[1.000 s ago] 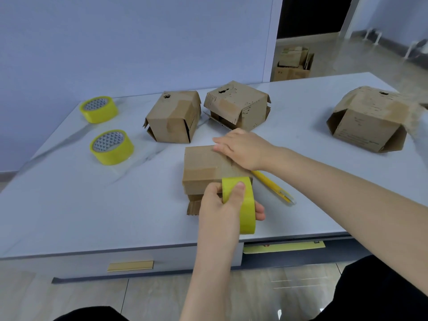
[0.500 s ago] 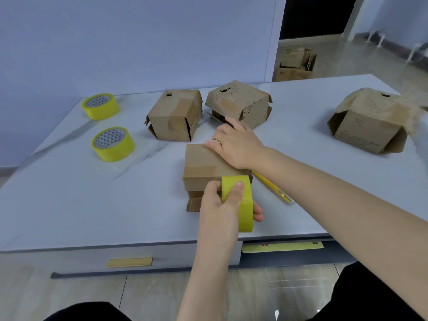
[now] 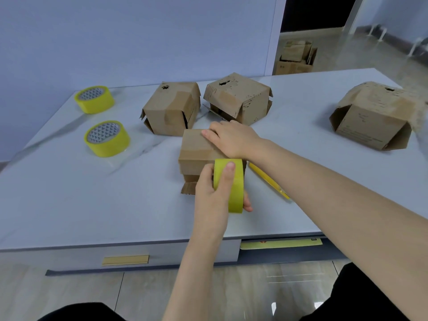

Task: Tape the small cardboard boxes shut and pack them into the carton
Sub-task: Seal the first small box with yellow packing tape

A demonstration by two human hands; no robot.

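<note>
A small brown cardboard box (image 3: pixel 196 151) lies near the table's front edge. My right hand (image 3: pixel 234 140) rests flat on its top, fingers straight and pointing left. My left hand (image 3: pixel 214 195) grips a yellow tape roll (image 3: pixel 232 185) held upright against the box's near side, thumb on the roll's outer face. Three more small boxes stand on the table: one behind at centre (image 3: pixel 171 110), one beside it (image 3: pixel 238 98), and one at the far right (image 3: pixel 372 117) with open flaps.
Two spare yellow tape rolls, one (image 3: pixel 107 139) nearer and one (image 3: pixel 94 99) at the back, lie at the left of the white table (image 3: pixel 69 200). A yellow pencil-like tool (image 3: pixel 268 180) lies right of the box. A carton (image 3: pixel 295 57) stands on the floor beyond the doorway.
My right hand slid along the box top, first away from me, now toward the left. My left hand keeps the tape roll at the box's near side.
</note>
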